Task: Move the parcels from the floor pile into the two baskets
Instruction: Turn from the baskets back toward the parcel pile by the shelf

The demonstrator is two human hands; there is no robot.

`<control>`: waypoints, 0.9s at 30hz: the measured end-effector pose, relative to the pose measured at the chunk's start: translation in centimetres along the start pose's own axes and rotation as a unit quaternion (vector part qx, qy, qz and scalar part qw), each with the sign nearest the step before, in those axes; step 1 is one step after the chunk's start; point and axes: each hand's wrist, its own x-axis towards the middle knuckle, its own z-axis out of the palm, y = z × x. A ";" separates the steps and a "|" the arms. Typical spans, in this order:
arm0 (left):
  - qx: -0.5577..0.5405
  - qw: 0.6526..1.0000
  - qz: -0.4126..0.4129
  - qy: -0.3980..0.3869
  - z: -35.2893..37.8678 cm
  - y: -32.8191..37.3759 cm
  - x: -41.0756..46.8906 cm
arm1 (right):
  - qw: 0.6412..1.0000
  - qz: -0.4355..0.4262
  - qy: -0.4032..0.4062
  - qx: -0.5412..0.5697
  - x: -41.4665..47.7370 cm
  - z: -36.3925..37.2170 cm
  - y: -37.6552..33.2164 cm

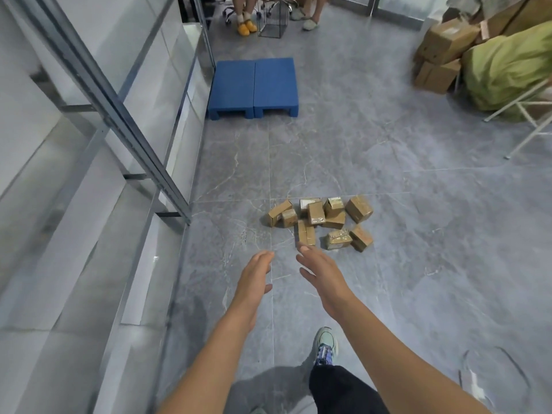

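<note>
Now | parcel pile [321, 222]: small taped cardboard boxes on grey floor tiles [388, 144]; baskets not in view | left hand [254, 276], right hand [321, 276]: fingers straight, holding nothing, just short of the pile's near edge | handling: likely light, stiff, tape slick; pinch across opposite faces.

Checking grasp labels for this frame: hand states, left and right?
Left hand: open, holding nothing.
Right hand: open, holding nothing, extended toward the parcels.

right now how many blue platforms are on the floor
2: the left blue platform stands beside the wall, the right blue platform touches its side, both beyond the parcel pile. None seems hidden.
</note>
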 end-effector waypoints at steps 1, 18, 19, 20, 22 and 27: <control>0.001 1.000 -0.002 0.000 1.1 0.6 1.0 | 1.000 0.002 -0.001 0.000 1.2 -1.1 -0.5; -0.028 0.996 -0.080 0.027 7.9 6.8 19.1 | 0.996 0.082 0.013 -0.010 21.0 -8.3 -5.9; -0.034 0.995 -0.085 0.029 7.8 6.9 20.9 | 0.996 0.088 0.018 -0.009 22.7 -8.3 -5.9; -0.035 0.995 -0.088 0.030 7.6 7.1 22.5 | 0.995 0.093 0.023 -0.010 24.3 -8.3 -6.1; -0.040 0.993 -0.104 0.024 7.1 7.3 27.1 | 0.994 0.108 0.029 -0.018 28.8 -8.0 -6.1; -0.038 0.988 -0.152 0.006 6.1 7.5 38.1 | 0.987 0.144 0.058 -0.037 38.9 -7.5 -5.8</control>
